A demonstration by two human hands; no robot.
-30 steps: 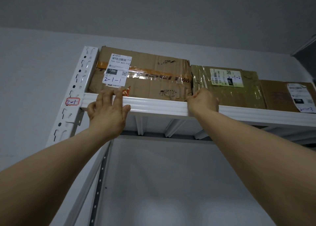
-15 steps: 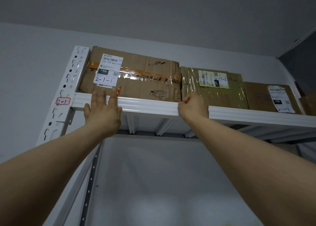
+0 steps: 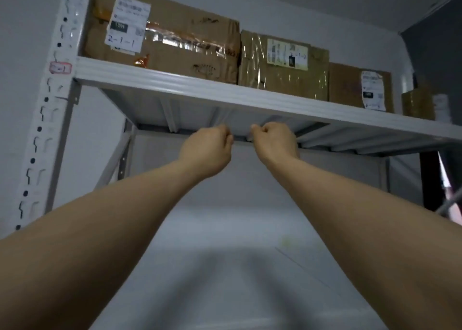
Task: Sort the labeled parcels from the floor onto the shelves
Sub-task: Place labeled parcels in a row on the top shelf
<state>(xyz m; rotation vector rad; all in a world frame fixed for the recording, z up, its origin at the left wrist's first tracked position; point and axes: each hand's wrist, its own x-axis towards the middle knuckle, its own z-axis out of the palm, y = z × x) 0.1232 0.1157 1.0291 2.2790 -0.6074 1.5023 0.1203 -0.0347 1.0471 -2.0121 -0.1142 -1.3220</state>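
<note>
Parcel marked 2-1-1 (image 3: 175, 37): up on the top shelf (image 3: 175, 82), above and left of the left grip (image 3: 207, 152), just beside the slotted white upright (image 3: 47, 119). Tape-wrapped parcel (image 3: 282, 67) touching its right side, straight above the right grip (image 3: 273, 142). Third labeled parcel (image 3: 347, 87) and a smaller parcel (image 3: 417, 102) farther right along the same shelf. Both grips raised below the shelf's underside, near each other but apart, fingers curled in, nothing held, clear of every parcel. Red-outlined tag (image 3: 60, 67) on the upright, far left of the left grip, writing blurred.
</note>
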